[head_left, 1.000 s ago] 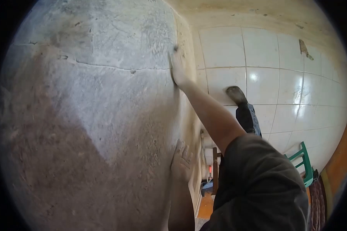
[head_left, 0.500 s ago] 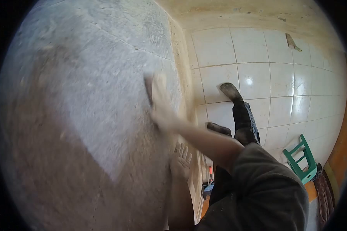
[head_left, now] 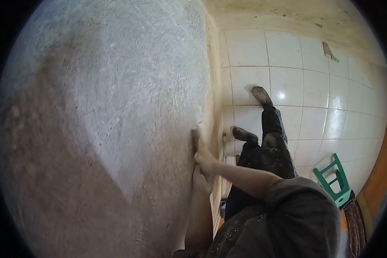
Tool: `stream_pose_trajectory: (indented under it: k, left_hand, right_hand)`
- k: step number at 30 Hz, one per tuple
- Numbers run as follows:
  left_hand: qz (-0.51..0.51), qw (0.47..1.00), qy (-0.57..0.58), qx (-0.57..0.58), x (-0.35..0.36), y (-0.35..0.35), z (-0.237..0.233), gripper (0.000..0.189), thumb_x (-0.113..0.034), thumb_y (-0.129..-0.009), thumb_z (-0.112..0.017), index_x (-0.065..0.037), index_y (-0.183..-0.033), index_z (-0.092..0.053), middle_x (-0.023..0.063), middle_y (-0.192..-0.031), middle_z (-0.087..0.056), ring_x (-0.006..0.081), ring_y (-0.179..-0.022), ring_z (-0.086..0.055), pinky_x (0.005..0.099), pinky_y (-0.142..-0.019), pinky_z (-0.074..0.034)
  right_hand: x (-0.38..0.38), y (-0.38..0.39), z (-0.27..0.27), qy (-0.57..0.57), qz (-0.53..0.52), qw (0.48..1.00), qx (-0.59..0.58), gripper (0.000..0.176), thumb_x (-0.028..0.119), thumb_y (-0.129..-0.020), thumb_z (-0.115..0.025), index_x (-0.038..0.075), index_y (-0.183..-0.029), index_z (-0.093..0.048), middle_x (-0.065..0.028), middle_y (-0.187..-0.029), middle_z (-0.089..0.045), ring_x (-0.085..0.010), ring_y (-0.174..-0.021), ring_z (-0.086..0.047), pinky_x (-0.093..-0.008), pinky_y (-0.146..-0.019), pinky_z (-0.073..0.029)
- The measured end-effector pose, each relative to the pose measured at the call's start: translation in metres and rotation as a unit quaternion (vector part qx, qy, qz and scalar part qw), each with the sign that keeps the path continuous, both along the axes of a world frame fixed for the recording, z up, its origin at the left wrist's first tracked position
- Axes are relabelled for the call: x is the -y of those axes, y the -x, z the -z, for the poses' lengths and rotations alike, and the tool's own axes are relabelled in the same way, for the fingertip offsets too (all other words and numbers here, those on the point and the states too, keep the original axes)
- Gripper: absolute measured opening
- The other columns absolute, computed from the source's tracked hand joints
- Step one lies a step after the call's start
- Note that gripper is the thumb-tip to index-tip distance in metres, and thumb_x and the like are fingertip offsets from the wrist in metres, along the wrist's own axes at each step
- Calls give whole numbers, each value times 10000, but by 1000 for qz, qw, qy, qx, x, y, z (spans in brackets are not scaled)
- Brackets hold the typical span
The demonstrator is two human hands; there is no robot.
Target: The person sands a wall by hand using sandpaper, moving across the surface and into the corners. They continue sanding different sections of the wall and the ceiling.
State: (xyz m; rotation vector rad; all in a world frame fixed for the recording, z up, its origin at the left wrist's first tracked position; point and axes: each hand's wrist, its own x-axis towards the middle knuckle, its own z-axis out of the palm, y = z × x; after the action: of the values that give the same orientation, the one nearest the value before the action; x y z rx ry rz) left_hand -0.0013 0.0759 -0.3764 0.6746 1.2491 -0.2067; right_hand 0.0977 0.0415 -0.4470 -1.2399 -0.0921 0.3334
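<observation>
My right hand (head_left: pixel 205 158) is closed around a small dark brown, flat-edged piece (head_left: pixel 195 136), which it presses against the rough grey wall (head_left: pixel 137 86) near the wall's right edge. Most of that piece is covered by the fingers, and its kind cannot be made out. Just below, my left hand (head_left: pixel 202 182) rests by the same edge, holding nothing that I can see. Its fingertips are partly hidden behind my right hand; what shows lies stretched out flat.
White tiles (head_left: pixel 286 88) cover the floor. A green plastic stool (head_left: pixel 342 182) lies at the right, near a dark red cloth (head_left: pixel 356 232). A small scraper-like tool (head_left: pixel 329 50) lies by the far wall. My shoes (head_left: pixel 261 96) and legs occupy the middle.
My right hand has come down and toward the wall's edge with the dark piece, and now overlaps my left hand. The view has shifted slightly.
</observation>
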Motion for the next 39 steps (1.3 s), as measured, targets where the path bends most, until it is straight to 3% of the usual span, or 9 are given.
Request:
stream_pose_trajectory:
  k: [3, 9, 15, 21, 23, 26, 29, 33, 39]
  left_hand:
    - [15, 993, -22, -115, 3, -10, -6, 519, -370, -1001, -475, -99, -1436, -390, 74, -1392, -482, 216, -1346, -410, 382, -1018, -405]
    - [-22, 999, -13, -35, 2, 8, 5, 496, -370, -1010, -435, -89, -1419, -415, 78, -1410, -474, 228, -1368, -393, 391, -1045, -383]
    - [16, 995, -32, -97, 9, -5, -16, 579, -487, -1012, -367, -94, -1434, -417, 87, -1438, -442, 231, -1370, -388, 398, -1094, -342]
    - [-60, 993, -22, -95, 5, 4, 16, 550, -420, -1009, -391, -122, -1472, -375, 80, -1490, -378, 227, -1389, -358, 394, -1103, -322]
    - [-30, 999, 2, 30, -6, 35, 33, 545, -384, -1005, -417, -130, -1482, -355, 79, -1505, -356, 227, -1385, -363, 396, -1090, -340]
    - [38, 988, -37, -143, 13, -24, -16, 544, -383, -1009, -423, -138, -1487, -340, 113, -1485, -368, 211, -1368, -380, 392, -1064, -372]
    - [75, 993, -47, -79, 9, -34, -20, 503, -355, -1014, -414, -129, -1461, -373, 109, -1469, -383, 219, -1356, -394, 388, -1047, -391]
    - [-58, 847, 356, 390, -30, 17, 69, 513, -333, -1017, -406, -110, -1476, -351, 90, -1487, -367, 251, -1357, -380, 392, -1026, -404]
    - [1, 995, -42, -91, 9, -72, -14, 430, -350, -1012, -394, -84, -1340, -478, 91, -1245, -572, 238, -1107, -574, 389, -882, -496]
  right_hand:
    - [-25, -49, 71, -35, 40, 953, -298, 722, 200, -990, -396, 35, -1554, 25, -222, -1619, 52, -312, -1505, 37, -411, -1210, -48]
    - [-2, -45, -34, 116, -86, 989, 15, 794, -14, -841, -398, -5, -1543, -30, -234, -1608, -8, -342, -1503, 39, -400, -1220, -14]
    - [-14, -82, 31, -93, -51, 931, -349, 737, 240, -969, -429, -33, -1536, -45, -254, -1584, -127, -365, -1497, -47, -395, -1213, -77]
    - [4, -34, -51, 152, -92, 979, 101, 788, 275, -976, -427, -60, -1521, 34, -253, -1608, 45, -360, -1499, 24, -391, -1213, -41]
    - [3, -14, -26, 64, -92, 994, 1, 815, 241, -948, -442, -55, -1520, 58, -258, -1603, 73, -368, -1497, 59, -396, -1213, -22]
    - [-9, -95, -6, -91, 42, 960, -263, 852, 196, -896, -451, -37, -1527, 72, -289, -1587, 27, -401, -1491, 61, -409, -1215, -5]
    - [-22, -164, 19, 61, -46, 989, -128, 852, 183, -888, -452, -16, -1535, 63, -307, -1571, -21, -423, -1482, 14, -430, -1211, -53]
    - [17, -91, -81, 165, -67, 963, 201, 815, 264, -895, -464, -30, -1530, -48, -314, -1550, -97, -435, -1403, -212, -476, -1176, -160]
    - [-20, -201, 28, 84, 67, 990, -94, 843, 327, -915, -458, -11, -1547, -12, -300, -1553, -107, -420, -1360, -260, -453, -1177, -136]
